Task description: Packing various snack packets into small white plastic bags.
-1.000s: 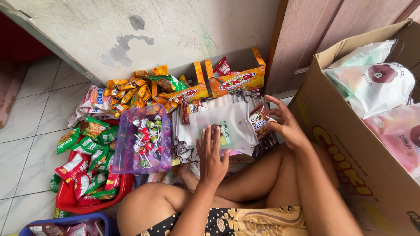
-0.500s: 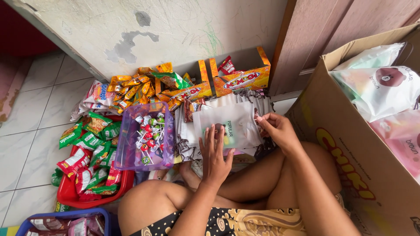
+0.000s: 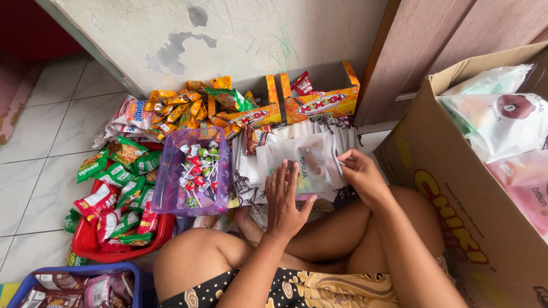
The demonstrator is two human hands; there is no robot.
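Both hands on one white pouch: left hand flat, right hand pinching its edge; pouch stack underneath, sweets untouched.

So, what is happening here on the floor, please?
A person sits cross-legged on the tiled floor. The left hand lies flat on a stack of whitish snack pouches, and the right hand grips the stack's right edge. Beside them stand a purple tub of lollipops, a red basin of snack packets and an open cardboard box.
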